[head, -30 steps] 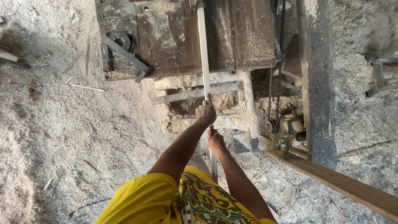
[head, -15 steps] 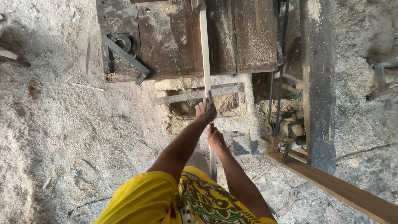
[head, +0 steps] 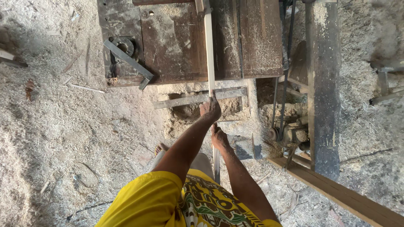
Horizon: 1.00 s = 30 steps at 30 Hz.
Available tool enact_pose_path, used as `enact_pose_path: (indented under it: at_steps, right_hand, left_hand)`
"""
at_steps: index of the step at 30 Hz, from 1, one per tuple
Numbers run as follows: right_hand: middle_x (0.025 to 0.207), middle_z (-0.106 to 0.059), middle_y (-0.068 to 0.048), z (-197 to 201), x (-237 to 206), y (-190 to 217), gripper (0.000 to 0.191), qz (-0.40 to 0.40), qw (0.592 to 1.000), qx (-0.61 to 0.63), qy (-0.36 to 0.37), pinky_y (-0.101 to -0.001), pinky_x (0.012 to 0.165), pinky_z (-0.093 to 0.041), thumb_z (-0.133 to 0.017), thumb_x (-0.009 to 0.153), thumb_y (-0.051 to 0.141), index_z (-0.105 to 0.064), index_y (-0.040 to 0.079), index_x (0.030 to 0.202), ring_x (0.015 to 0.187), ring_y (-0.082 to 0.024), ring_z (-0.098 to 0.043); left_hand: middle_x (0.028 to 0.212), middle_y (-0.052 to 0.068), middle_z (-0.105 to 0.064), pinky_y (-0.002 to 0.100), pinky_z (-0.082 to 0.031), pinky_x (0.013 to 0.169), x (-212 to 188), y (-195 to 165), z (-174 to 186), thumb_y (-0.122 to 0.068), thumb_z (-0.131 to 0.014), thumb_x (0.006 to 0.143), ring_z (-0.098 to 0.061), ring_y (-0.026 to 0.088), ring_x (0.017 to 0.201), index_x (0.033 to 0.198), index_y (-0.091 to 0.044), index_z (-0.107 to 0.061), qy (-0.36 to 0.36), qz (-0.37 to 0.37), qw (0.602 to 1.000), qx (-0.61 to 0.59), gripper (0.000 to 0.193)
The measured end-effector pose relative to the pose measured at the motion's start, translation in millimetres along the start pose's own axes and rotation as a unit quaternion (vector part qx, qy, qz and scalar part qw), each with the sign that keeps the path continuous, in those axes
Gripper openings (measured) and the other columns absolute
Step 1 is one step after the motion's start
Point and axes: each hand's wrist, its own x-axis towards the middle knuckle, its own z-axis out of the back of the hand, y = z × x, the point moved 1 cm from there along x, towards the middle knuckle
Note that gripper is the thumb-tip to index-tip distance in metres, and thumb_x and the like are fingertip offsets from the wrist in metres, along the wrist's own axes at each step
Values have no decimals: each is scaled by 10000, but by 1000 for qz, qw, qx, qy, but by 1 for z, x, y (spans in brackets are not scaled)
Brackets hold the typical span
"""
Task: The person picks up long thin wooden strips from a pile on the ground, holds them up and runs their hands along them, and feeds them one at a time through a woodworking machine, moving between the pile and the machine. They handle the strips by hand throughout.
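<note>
Gripping a long pale wooden strip [head: 209, 50] with both hands, we list: left hand [head: 210, 109] clenched around it just off the near edge of the dark saw table [head: 176, 42], right hand [head: 219, 138] closed on it lower down. Strip lies lengthwise across the table top, its tail passing between our arms. Also present: grey metal bar [head: 128, 63] on the table's left corner, sawdust-covered floor [head: 54, 138], pale plank [head: 345, 197] at lower right.

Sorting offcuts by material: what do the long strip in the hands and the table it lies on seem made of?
The long strip looks like pale, bare sawn wood, unpainted. The table seems dark, weathered planks, with visible board seams and a dusting of sawdust. The angled bar looks like grey metal.
</note>
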Motion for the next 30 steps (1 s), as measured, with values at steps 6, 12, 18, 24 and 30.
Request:
enact_pose_path:
  at_steps: [6,12,18,24,30]
  right_hand:
    - [1107,-670,-350,-3,11,0,606,-54,997,47,3,-583,914,-521,-293,1079,524,-566,7,1235,1058,-542,-638]
    - [1143,-658,-356,-2,23,-2,595,-18,999,26,-9,-584,865,-514,-299,1076,480,-543,4,1336,1044,-542,-628]
    - [1150,-673,-312,-4,35,-1,573,-42,996,73,-28,-555,872,-537,-345,1075,506,-585,31,1284,1070,-515,-638]
    - [1150,-665,-324,-2,50,1,579,-36,998,59,-11,-548,871,-543,-320,1095,497,-562,16,1308,1061,-512,-645]
    - [1216,-639,-320,5,63,5,672,12,1000,-9,4,-561,847,-535,-218,1046,473,-464,34,1492,1046,-506,-644]
  left_hand:
    - [1288,197,-612,512,-462,862,10,3,6,-231,-434,1050,-679,299,936,1651,-48,52,22,5,1000,-1,795]
    - [1248,198,-636,508,-479,849,23,7,5,-196,-422,1052,-677,290,902,1657,-37,41,0,-15,1000,-10,778]
    - [1302,202,-599,567,-435,933,38,7,5,-198,-451,1028,-663,318,1028,1641,-34,32,-13,-10,1000,3,797]
    - [1370,210,-570,543,-446,954,51,6,11,-224,-482,1012,-658,352,1120,1648,-28,-11,0,1,1000,-4,815]
    - [1379,211,-578,530,-460,941,66,6,15,-226,-478,1018,-662,335,1119,1651,-36,-30,-12,3,1000,-21,799]
